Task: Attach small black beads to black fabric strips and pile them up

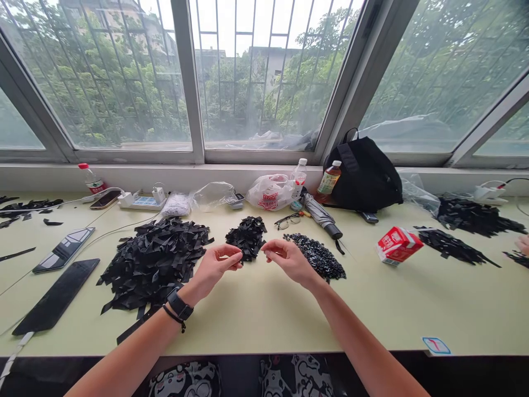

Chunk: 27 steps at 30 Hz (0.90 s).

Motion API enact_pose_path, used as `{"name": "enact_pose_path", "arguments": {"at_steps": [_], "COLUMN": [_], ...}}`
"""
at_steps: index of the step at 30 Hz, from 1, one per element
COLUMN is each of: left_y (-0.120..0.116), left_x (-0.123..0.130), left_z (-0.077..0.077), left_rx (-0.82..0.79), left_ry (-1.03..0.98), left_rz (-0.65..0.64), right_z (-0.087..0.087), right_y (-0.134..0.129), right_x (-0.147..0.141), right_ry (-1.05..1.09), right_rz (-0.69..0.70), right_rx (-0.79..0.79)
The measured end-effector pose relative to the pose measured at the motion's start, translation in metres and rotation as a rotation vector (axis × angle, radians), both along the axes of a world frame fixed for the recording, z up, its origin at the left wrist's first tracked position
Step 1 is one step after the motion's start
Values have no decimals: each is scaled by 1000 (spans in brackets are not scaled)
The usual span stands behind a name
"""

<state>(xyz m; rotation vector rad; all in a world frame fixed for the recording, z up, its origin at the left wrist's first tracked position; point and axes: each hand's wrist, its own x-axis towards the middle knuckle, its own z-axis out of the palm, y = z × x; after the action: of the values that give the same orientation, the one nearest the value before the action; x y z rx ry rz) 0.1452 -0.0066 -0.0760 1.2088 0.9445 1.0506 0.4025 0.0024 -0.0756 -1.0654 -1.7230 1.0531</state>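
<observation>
My left hand [219, 264], with a black watch on its wrist, hovers over the table between a large heap of black fabric strips [157, 259] and a smaller black pile [247, 234]. Its thumb and fingertips are pinched; anything between them is too small to make out. Facing it, my right hand [289, 262] is also pinched, close to the heap of small dark shiny rings or buckles [316, 256]. A narrow gap separates the two hands, and the small black pile lies just beyond them.
Two phones [64, 251] and a dark slab [58, 295] lie left. Behind are glasses [288, 221], a folded umbrella [320, 212], bottles [329, 179] and a black bag [363, 173]. A red carton [399, 246] stands right; another person's hand [524, 243] shows at the right edge.
</observation>
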Motion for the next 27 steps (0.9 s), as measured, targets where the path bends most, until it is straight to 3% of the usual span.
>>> {"name": "enact_pose_path", "arguments": {"at_steps": [7, 11, 16, 22, 27], "left_y": [-5, -7, -9, -10, -10], "left_x": [8, 9, 8, 9, 9], "left_z": [-4, -4, 0, 0, 0], "left_rx": [-16, -23, 27, 79, 110], "left_ry": [-43, -83, -13, -18, -20], "left_rz": [-158, -197, -113, -71, -55], "right_z": [4, 8, 12, 13, 12], "right_y": [-9, -10, -9, -13, -11], "right_x": [-12, -14, -9, -11, -11], "right_ry": [168, 196, 284, 370, 429], "right_rz": [133, 147, 47, 128, 108], "right_rx": [-186, -178, -128, -223, -250]}}
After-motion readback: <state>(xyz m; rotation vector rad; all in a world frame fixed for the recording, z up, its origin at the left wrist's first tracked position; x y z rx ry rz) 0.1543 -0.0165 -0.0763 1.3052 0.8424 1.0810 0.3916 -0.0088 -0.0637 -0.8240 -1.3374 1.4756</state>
